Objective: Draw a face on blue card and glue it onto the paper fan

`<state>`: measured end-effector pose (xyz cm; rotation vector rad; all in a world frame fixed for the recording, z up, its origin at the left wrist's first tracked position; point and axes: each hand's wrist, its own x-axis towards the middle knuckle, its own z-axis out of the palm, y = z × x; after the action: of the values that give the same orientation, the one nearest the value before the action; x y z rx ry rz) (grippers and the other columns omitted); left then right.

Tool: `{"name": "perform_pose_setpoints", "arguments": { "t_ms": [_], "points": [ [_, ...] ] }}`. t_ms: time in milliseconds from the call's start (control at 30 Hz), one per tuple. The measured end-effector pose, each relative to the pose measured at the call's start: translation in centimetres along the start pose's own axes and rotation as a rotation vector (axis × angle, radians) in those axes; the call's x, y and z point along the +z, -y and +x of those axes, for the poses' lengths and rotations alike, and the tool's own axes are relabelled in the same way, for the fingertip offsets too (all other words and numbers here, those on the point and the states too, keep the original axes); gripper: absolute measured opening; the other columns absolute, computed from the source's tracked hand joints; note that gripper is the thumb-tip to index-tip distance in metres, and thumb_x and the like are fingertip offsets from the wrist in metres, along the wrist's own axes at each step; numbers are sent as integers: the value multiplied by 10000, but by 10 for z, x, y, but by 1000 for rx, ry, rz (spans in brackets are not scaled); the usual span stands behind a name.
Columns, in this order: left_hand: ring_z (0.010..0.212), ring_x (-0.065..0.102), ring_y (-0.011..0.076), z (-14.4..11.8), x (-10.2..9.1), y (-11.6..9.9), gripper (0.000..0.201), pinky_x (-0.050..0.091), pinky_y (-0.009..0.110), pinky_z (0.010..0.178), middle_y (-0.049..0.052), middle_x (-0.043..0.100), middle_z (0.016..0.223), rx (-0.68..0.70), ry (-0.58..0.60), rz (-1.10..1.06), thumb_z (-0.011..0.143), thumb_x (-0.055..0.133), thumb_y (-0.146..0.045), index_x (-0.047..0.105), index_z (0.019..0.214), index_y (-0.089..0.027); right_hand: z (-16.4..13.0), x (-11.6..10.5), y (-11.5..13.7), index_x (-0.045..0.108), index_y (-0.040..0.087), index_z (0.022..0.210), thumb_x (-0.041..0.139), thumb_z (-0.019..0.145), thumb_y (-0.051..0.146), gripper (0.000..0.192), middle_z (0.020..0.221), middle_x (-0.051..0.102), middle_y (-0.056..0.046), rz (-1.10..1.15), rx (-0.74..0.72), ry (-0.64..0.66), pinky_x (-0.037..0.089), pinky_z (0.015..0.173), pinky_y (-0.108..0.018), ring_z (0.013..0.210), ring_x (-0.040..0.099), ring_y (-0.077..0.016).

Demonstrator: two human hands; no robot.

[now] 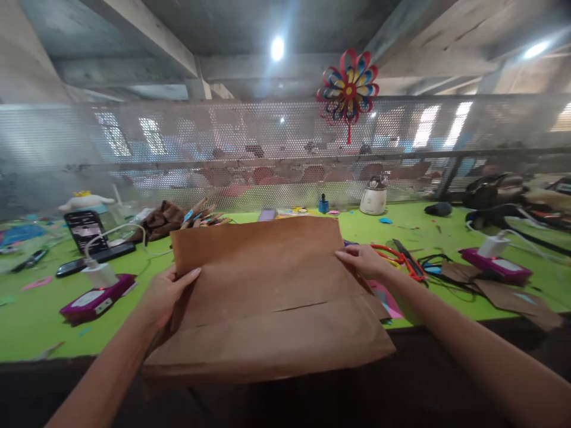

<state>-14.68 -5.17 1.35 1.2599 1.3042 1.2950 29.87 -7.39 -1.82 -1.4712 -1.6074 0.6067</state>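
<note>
Now the left hand (167,291) and right hand (363,260) are pinching the brown paper (263,297) sides on the green table (27,321), fingers flat; pressing evenly seems best for keeping the fold straight.

A long green worktop (27,321) runs beneath a perforated metal mesh screen (223,142), where a red, blue and yellow paper pinwheel (348,89) hangs. Bare concrete beams (147,35) cross overhead, lit by a bright ceiling lamp (277,47).
</note>
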Motion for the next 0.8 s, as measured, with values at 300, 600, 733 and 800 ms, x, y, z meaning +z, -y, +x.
{"name": "perform_pose_setpoints", "arguments": {
  "t_ms": [300, 600, 733, 800],
  "points": [
    [779, 719, 272, -2, 24, -4, 623, 590, 375, 679, 67, 758, 881, -10, 137, -52, 576, 820, -411, 617, 1120, -186, -21, -23, 2, 705, 167, 806, 720, 651, 548, 412, 785, 721, -73, 384, 173, -51, 514, 620, -318, 690, 659, -207],
    [666, 687, 197, -20, 28, -4, 692, 553, 285, 622, 32, 718, 786, -97, 218, 104, 676, 744, -316, 506, 1313, -190, -80, -43, 3, 577, 274, 1268, 763, 645, 451, 674, 784, 729, -45, 410, 210, -206, 558, 602, -357, 719, 697, -246],
    [479, 555, 102, -27, 25, -6, 866, 425, 168, 479, -98, 565, 578, -18, 220, 138, 652, 749, -251, 360, 1424, -293, -87, -48, -10, 638, 281, 1200, 744, 662, 491, 587, 995, 730, -77, 284, 147, -155, 561, 686, -359, 888, 688, -262],
    [555, 577, 105, -30, 22, -6, 745, 429, 166, 515, -65, 623, 673, 47, 258, 175, 648, 743, -269, 487, 1347, -287, -89, -53, -16, 723, 254, 1037, 740, 666, 507, 449, 1048, 720, -91, 195, 153, -117, 550, 746, -364, 958, 667, -278]
  ]
}}
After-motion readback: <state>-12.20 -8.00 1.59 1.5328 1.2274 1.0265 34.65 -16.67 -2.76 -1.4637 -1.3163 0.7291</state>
